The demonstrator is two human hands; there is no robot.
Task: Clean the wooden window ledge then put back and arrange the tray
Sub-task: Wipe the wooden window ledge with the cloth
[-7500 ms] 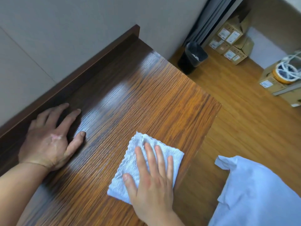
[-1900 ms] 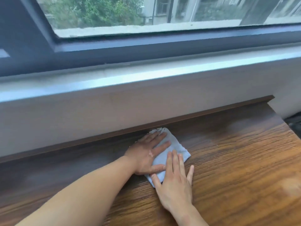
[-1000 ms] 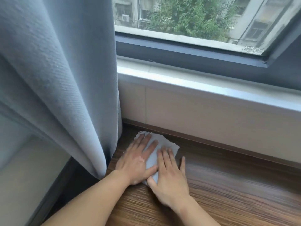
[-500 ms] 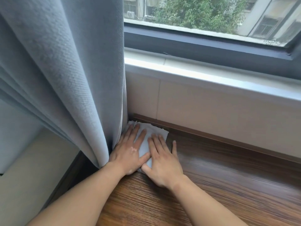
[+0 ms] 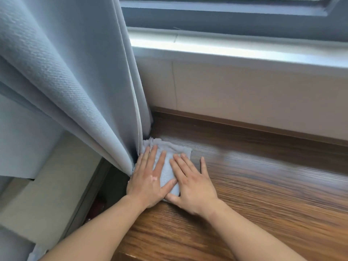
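Both hands were laid flat, side by side, on a white cloth [image 5: 166, 171] at the far-left corner of the ledge [image 5: 263, 185], right by the curtain [image 5: 75, 81]. The L hand [image 5: 148, 183] was pressed on the cloth's left part w/ fingers straight and spread, its outer edge touching the curtain. The R hand [image 5: 194, 189] was pressed on the right part, fingers straight, w/ the little finger spread onto bare wood. The thumbs were nearly touching at the cloth's near edge. Nothing was gripped by either hand. The cloth's far edge was seen rumpled, near the wall panel [image 5: 244, 98].
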